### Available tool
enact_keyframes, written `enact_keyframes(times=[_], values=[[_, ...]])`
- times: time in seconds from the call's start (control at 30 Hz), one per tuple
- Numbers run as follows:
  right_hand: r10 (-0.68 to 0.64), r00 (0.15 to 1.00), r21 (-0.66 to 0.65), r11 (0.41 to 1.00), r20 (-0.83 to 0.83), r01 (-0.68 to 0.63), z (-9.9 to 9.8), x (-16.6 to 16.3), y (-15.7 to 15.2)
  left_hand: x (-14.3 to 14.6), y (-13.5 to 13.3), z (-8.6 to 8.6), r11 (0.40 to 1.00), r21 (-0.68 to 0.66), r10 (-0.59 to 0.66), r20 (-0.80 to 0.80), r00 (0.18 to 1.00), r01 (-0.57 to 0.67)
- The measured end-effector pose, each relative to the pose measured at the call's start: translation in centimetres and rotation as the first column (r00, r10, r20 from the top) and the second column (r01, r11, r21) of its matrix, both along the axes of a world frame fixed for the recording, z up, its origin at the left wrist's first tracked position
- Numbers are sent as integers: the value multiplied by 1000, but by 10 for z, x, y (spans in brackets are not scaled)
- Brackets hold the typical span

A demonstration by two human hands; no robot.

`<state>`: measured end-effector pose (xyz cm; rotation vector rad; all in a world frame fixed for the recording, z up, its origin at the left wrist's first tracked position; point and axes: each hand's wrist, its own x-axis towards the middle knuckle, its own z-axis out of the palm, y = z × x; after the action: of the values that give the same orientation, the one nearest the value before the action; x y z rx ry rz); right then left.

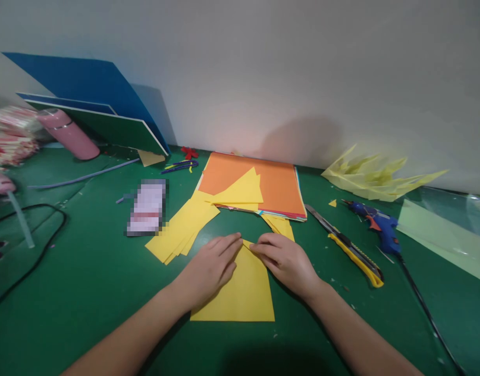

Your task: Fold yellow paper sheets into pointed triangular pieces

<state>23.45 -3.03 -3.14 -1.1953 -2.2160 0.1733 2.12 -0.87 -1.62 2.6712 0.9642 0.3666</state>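
Note:
A yellow sheet of paper lies on the green table right in front of me, its top corners folded in to a point. My left hand lies flat on its left folded flap, fingers stretched out. My right hand presses flat on the right flap, fingers together and pointing left. The fingertips of both hands nearly meet at the paper's peak. Neither hand grips anything.
Behind the hands lie cut yellow pieces and an orange paper stack. A yellow utility knife and a blue glue gun with its cord sit right. A phone, pink bottle, blue boards and black cable are left.

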Motion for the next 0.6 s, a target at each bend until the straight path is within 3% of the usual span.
enact_keyframes(times=[0.2, 0.6], values=[[61, 993, -4, 998, 104, -61, 1, 2, -2, 1, -2, -4, 1000, 13, 15, -7, 1000, -15], [68, 979, -40, 997, 193, -62, 2, 1, -1, 3, -3, -4, 998, 54, 20, -12, 1000, -19]])
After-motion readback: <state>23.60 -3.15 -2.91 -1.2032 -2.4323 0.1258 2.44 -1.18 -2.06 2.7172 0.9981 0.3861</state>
